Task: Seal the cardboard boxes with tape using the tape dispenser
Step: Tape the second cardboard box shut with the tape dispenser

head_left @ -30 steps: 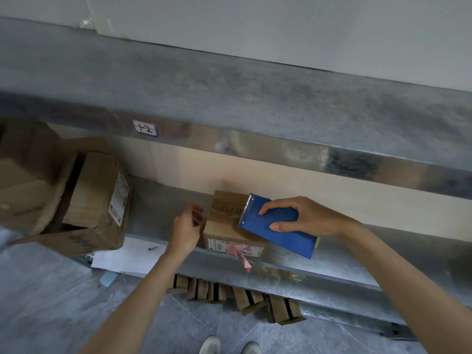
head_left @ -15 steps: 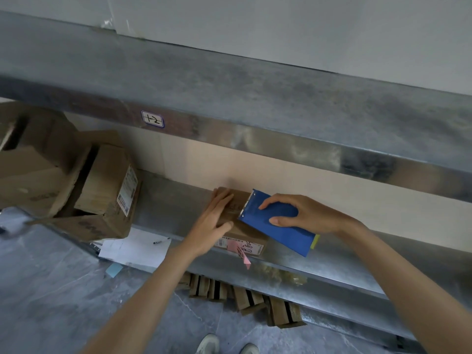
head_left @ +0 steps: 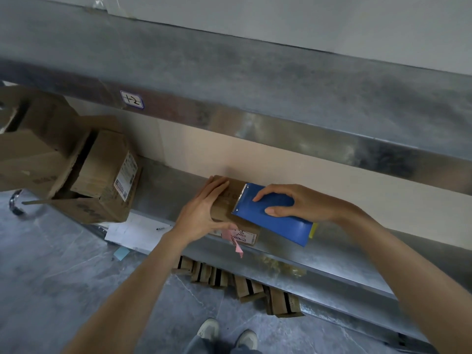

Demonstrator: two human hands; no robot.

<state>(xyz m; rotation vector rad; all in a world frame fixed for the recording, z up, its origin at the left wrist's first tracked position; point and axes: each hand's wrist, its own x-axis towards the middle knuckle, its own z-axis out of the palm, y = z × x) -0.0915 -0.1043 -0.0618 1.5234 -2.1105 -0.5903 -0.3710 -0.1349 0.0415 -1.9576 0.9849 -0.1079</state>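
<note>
Fingers point(head_left: 258, 198) of right hand point(head_left: 304, 203) wrapped round tape dispenser point(head_left: 273, 218); left hand point(head_left: 201, 213) flat, fingers extended, gripping nothing, steadying box point(head_left: 229, 200). Press blade edge firmly, pull evenly along seam.

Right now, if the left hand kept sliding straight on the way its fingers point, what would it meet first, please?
The left hand lies flat on the small box, fingers aimed up and right. Past the box's far edge it would probably meet the beige back wall, though depth is unclear.

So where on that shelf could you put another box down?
There is bare metal shelf between the big boxes on the left and the small box under the left hand. More bare shelf lies right of the blue tape dispenser in the right hand. The left end is crowded.
</note>
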